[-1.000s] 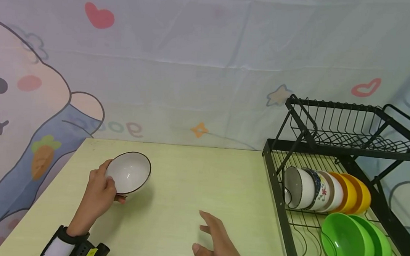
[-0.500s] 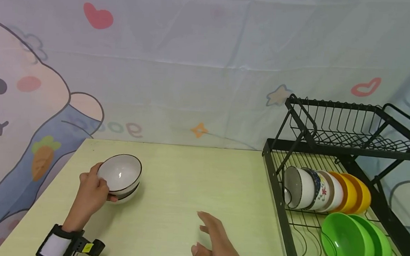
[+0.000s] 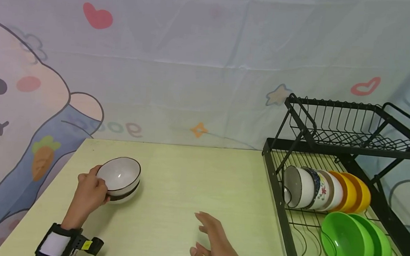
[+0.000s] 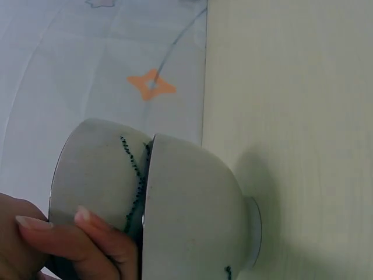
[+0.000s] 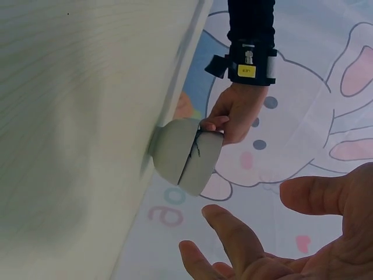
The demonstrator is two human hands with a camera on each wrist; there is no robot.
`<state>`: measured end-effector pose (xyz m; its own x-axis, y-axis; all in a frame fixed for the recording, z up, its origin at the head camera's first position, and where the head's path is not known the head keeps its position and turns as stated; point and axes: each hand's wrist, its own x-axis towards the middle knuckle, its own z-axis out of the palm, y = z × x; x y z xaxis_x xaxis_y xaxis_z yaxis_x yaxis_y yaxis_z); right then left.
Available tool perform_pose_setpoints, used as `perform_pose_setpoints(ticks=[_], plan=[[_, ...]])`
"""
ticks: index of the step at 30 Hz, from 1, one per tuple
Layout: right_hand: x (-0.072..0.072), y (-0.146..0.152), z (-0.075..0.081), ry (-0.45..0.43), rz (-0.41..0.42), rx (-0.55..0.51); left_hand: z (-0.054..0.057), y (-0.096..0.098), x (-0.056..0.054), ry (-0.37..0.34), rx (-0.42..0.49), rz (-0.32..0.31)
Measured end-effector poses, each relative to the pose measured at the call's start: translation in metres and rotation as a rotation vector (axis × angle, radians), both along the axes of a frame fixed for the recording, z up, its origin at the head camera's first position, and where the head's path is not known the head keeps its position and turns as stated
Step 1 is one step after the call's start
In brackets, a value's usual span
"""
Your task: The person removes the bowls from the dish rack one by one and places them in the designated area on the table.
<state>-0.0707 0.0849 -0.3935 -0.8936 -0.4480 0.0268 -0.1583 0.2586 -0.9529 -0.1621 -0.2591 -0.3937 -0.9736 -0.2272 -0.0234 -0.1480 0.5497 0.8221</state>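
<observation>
At the left of the table my left hand (image 3: 90,190) grips a white bowl with a dark rim (image 3: 119,173) by its near-left side. That bowl sits partly inside a second white bowl (image 3: 128,196), which stands on the table. In the left wrist view the fingers (image 4: 70,242) lie against the upper bowl (image 4: 96,175), just above the rim of the lower bowl (image 4: 192,204); dark green marks run down the upper bowl's side. My right hand (image 3: 217,241) hovers over the table's front middle with fingers spread and nothing in them.
A black two-tier dish rack (image 3: 278,207) stands at the right. Its lower tier holds a row of white and patterned bowls (image 3: 303,187), yellow bowls (image 3: 358,194) and green bowls (image 3: 347,241). A printed cloth (image 3: 194,66) hangs behind the table (image 3: 189,180).
My left hand has moved the upper bowl left and down into the lower bowl, which has come into sight beneath it. My right hand has shifted slightly left, still holding nothing.
</observation>
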Motion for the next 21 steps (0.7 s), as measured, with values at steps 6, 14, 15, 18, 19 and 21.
perform_pose_setpoints(ticks=[6,14,15,18,19,21], plan=[[-0.0004,0.0008,-0.0009,0.006,0.01,-0.012,-0.0035,-0.0003,-0.0026,0.008,-0.019,-0.004],[-0.0038,0.002,-0.0042,0.031,0.049,-0.034,-0.0055,-0.0024,-0.0035,0.013,-0.06,-0.029],[-0.0039,0.0022,-0.0044,0.028,0.049,-0.033,-0.0056,-0.003,-0.0034,0.011,-0.06,-0.034],[-0.0045,0.0027,-0.0049,0.015,0.051,-0.026,-0.005,-0.004,-0.002,0.005,-0.062,-0.047],[-0.0045,0.0028,-0.0049,0.009,0.05,-0.022,-0.0047,-0.0043,-0.0015,0.005,-0.065,-0.051],[-0.0043,0.0028,-0.005,-0.001,0.047,-0.013,-0.0042,-0.0043,-0.0006,0.007,-0.072,-0.057]])
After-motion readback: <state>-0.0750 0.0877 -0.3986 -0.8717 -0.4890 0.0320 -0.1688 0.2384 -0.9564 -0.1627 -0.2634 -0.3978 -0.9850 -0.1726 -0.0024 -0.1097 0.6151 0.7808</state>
